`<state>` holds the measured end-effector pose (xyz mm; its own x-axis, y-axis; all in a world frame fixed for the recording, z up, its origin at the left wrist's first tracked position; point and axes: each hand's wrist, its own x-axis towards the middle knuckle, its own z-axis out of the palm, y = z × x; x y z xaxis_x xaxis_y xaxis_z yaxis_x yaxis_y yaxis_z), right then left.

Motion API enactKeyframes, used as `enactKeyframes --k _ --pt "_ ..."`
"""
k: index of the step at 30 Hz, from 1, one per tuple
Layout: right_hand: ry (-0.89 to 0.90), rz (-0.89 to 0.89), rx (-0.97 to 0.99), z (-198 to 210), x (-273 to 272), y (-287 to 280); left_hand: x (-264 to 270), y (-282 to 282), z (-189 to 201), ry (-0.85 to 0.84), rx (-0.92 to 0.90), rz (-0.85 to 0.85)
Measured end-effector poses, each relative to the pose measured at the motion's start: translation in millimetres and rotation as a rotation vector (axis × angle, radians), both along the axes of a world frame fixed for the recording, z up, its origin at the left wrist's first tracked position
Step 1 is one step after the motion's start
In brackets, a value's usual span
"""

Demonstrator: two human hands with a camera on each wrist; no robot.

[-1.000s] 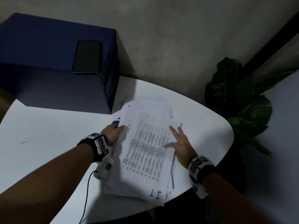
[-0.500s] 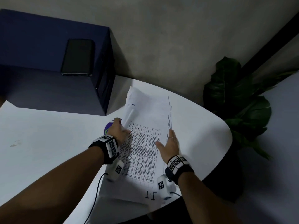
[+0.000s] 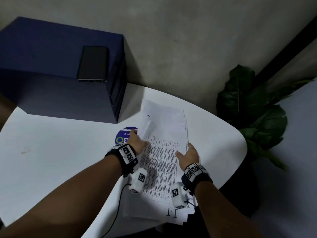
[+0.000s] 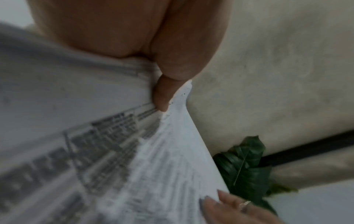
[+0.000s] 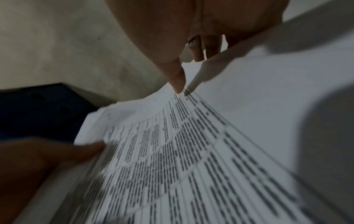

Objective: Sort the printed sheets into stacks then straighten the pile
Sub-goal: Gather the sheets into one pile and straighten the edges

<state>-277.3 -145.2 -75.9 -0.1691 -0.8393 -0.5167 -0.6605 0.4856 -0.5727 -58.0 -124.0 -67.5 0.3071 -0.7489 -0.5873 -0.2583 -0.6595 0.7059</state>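
Here the thin, limp, slippery sheets (image 3: 164, 152) suit support at both long edges: the left hand (image 3: 137, 143) pinches one edge, the right hand (image 3: 187, 154) presses flat-fingered opposite.

Dim grey plaster wall (image 3: 188, 40), white rounded table (image 3: 60, 152), leafy plant (image 3: 253, 114) beside it.

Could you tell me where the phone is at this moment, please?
In the head view the phone lies flat on top of the dark blue box at the upper left, beyond the left hand.
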Motion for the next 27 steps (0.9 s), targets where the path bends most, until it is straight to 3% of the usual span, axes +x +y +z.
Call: enactKeyframes --k 3,6,9,11,15,19,23,25,27 --pt "-0.052 -0.08 0.012 -3.2 -12.5 0.2 14.0 5.9 -4.6 -0.085 -0.031 -0.034" --pt "-0.077 -0.041 0.083 -7.7 -13.3 2.3 29.7 14.1 -12.4 -0.091 -0.155 -0.002" --pt "0.133 0.205 0.091 -6.5 -0.5 8.6 33.4 24.0 -13.1 -0.054 -0.212 -0.022" --pt "0.203 0.248 0.052 -0.2 5.6 9.4 29.1 29.2 -1.5 -0.028 -0.291 0.0" --pt "-0.145 0.052 -0.143 33.6 1.0 -8.3 38.0 29.6 50.8 0.178 -0.509 0.054" --pt "-0.473 0.043 -0.375 113.3 7.2 -24.7 53.7 18.8 123.6 0.224 -0.749 -0.021" --pt "-0.56 -0.02 -0.676 183.2 21.5 -17.9 53.3 15.5 177.4 0.097 -1.005 0.095" --pt "-0.523 -0.079 -0.726 191.1 27.0 -4.7 47.1 23.7 185.1 0.003 -1.085 0.148" --pt "-0.526 -0.097 -0.685 184.0 32.7 13.5 45.7 34.3 168.4 -0.122 -1.063 0.17"
